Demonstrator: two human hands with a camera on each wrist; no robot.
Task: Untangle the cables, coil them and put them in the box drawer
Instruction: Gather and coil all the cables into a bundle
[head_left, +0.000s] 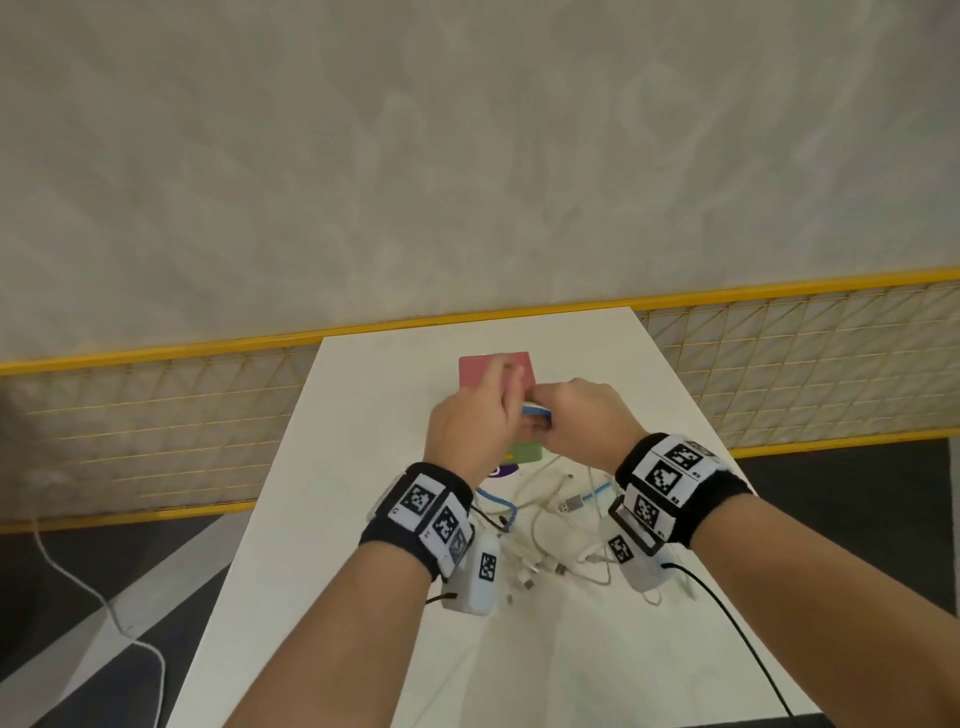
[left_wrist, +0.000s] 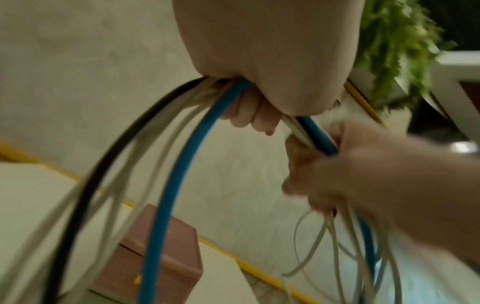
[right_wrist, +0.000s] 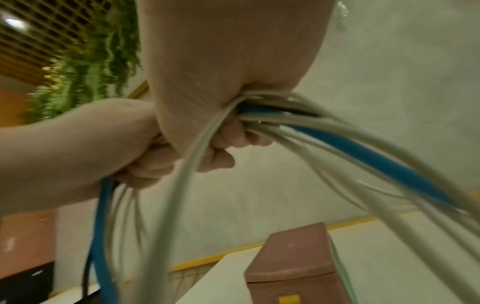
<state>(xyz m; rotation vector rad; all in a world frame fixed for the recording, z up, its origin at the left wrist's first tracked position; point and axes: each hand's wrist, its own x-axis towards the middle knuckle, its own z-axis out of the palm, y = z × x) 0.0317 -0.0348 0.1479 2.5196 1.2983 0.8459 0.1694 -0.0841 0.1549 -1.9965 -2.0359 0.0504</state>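
The head view is evenly lit and soft, with weak shadows on the white table (head_left: 363, 519) and straight lines bending near the edges. Both wrist views are dimmer, warm-toned and smeared by motion blur; the cables (left_wrist: 166, 185) streak. A ceiling lamp (right_wrist: 11, 20) glares, perhaps the main source.

The head view looks steeply down from above onto the white rectangular table (head_left: 363, 519). Both wrist views look upward, very close, sharing the pink box (left_wrist: 155, 257) at lower frame.
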